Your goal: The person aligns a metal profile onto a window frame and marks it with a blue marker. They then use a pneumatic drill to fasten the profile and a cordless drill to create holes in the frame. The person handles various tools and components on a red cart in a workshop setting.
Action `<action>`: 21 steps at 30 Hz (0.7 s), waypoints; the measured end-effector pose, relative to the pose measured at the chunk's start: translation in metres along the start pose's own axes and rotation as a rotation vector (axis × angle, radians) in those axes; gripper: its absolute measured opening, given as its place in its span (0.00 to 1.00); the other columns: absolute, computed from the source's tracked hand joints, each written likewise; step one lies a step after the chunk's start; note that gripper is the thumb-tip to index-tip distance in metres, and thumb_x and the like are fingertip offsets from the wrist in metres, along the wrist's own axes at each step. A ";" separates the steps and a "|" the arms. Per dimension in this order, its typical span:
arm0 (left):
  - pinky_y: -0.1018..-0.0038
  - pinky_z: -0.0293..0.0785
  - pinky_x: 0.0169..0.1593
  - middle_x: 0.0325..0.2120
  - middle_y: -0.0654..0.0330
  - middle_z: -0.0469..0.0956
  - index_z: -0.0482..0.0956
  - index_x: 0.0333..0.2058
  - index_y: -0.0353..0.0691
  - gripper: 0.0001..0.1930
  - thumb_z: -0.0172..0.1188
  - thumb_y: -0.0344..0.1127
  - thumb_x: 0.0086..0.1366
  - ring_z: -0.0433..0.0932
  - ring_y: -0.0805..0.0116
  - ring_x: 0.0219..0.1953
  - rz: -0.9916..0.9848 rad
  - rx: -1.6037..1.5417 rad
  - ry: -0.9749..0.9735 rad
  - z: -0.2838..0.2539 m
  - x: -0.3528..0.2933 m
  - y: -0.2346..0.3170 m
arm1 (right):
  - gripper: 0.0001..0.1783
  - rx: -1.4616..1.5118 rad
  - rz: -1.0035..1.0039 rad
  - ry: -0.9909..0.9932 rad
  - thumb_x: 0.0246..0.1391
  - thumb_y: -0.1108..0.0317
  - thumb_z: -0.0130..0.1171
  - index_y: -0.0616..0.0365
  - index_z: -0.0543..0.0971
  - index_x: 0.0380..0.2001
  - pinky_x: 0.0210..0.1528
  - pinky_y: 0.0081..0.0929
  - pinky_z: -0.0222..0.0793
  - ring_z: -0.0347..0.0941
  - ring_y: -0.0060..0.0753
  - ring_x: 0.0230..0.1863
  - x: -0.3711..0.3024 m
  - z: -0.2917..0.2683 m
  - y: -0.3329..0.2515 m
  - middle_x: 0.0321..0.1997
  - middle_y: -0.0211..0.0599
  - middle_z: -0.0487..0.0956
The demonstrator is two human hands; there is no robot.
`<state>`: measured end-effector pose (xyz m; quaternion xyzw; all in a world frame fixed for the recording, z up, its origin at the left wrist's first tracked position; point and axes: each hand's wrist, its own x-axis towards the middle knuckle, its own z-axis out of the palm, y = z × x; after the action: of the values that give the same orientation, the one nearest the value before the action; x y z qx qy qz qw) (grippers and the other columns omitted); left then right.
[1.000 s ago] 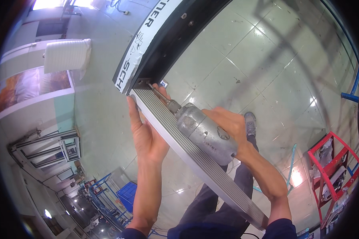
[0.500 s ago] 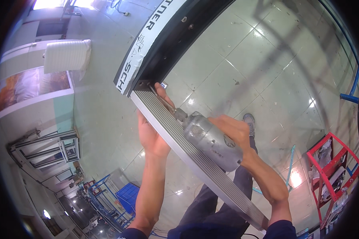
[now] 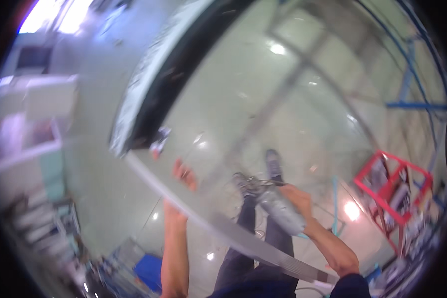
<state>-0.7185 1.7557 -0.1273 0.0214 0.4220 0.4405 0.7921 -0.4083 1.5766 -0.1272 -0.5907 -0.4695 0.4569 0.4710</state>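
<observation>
The right hand's (image 3: 298, 199) fingers clamp a drill (image 3: 283, 213); the left hand's (image 3: 186, 178) curl under a metal bar (image 3: 213, 219), grip unclear. A red rack (image 3: 377, 200) near the floor's (image 3: 223, 109) right edge holds blurred things.

A long silver metal bar (image 3: 221, 223) slants down rightward, its upper end meeting a black beam (image 3: 176, 74) with a whitish side. Right of the bar, a grey, cylindrical power tool (image 3: 283, 211) tilts, slightly blurred.
</observation>
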 end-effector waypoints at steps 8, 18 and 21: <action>0.50 0.66 0.69 0.65 0.51 0.73 0.73 0.63 0.38 0.31 0.60 0.53 0.70 0.69 0.49 0.67 -0.126 0.388 0.377 0.036 -0.064 -0.046 | 0.39 -0.061 0.151 0.235 0.43 0.72 0.69 0.61 0.69 0.63 0.55 0.43 0.70 0.74 0.58 0.52 -0.044 -0.043 -0.001 0.53 0.51 0.75; 0.56 0.70 0.68 0.57 0.47 0.78 0.72 0.63 0.34 0.21 0.54 0.31 0.73 0.73 0.49 0.62 -0.672 0.023 -0.316 -0.100 -0.050 -0.014 | 0.20 0.262 0.582 1.405 0.57 0.58 0.76 0.57 0.80 0.45 0.45 0.28 0.73 0.77 0.23 0.41 -0.196 -0.098 -0.093 0.40 0.28 0.81; 0.67 0.77 0.57 0.55 0.49 0.79 0.71 0.62 0.34 0.23 0.56 0.19 0.69 0.77 0.53 0.54 -0.498 0.308 -0.220 -0.056 -0.075 -0.011 | 0.20 0.394 0.405 1.741 0.54 0.61 0.78 0.56 0.80 0.45 0.44 0.27 0.74 0.77 0.22 0.41 -0.265 -0.107 -0.097 0.41 0.28 0.82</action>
<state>-0.7687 1.6758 -0.1191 0.0846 0.3878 0.1589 0.9040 -0.3522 1.3134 0.0087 -0.7066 0.2506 -0.0043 0.6617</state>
